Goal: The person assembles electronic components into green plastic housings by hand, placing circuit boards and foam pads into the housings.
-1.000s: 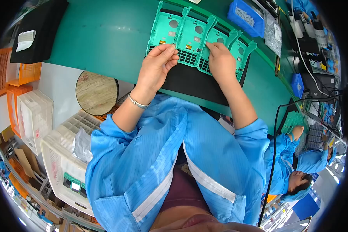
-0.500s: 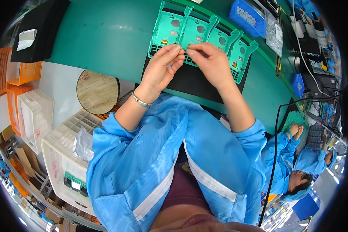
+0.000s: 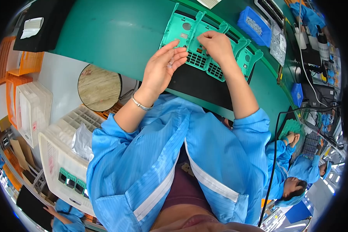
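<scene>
Several green plastic housings (image 3: 180,34) stand side by side in a row on a black mat (image 3: 193,82) on the bench. Each has a grid of square holes along its near edge. My left hand (image 3: 162,65) is beside the leftmost housing, palm turned inward and fingers loosely apart. Small clear pieces (image 3: 169,65) rest in it against the fingers. My right hand (image 3: 219,48) is over the second housing from the left, thumb and forefinger pinched together at its inner face. Whatever is between those fingertips is too small or hidden to make out.
Behind the housings, a blue bin (image 3: 254,26) holds small clear pieces, with a clear plastic bag (image 3: 277,48) beside it. A black box (image 3: 42,27) stands at the bench's left end. A round stool (image 3: 99,87) and a white crate (image 3: 62,149) are at my left. Co-workers sit at right.
My hands were together over the middle of the row and are now apart. The left has opened its fingers; the right has moved right and farther in. The view has shifted slightly.
</scene>
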Demonstrator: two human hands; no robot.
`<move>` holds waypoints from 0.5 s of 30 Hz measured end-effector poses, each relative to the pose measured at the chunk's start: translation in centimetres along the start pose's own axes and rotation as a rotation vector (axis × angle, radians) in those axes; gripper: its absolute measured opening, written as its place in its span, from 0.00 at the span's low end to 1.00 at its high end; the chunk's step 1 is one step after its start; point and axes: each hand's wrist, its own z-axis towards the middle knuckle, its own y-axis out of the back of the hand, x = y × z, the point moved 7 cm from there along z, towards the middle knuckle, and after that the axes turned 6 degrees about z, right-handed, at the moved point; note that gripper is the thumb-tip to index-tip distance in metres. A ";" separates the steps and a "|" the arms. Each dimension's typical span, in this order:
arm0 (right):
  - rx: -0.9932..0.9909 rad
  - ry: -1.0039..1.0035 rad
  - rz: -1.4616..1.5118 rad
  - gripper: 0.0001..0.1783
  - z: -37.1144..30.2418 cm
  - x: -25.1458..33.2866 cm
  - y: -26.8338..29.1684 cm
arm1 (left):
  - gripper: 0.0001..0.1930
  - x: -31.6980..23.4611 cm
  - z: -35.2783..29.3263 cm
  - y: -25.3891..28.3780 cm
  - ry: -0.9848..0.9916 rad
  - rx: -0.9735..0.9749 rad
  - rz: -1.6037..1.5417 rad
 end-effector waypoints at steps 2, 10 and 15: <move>0.015 -0.006 -0.025 0.14 0.8 -0.2 -0.5 | 0.16 -0.4 0.0 0.6 -0.039 0.010 0.038; 0.188 -0.003 -0.064 0.12 3.2 -0.7 -1.6 | 0.12 -1.4 0.0 2.7 -0.056 -0.047 0.073; 0.349 -0.089 -0.077 0.11 3.9 -0.4 -1.9 | 0.09 -1.8 -0.2 3.0 -0.073 -0.077 0.037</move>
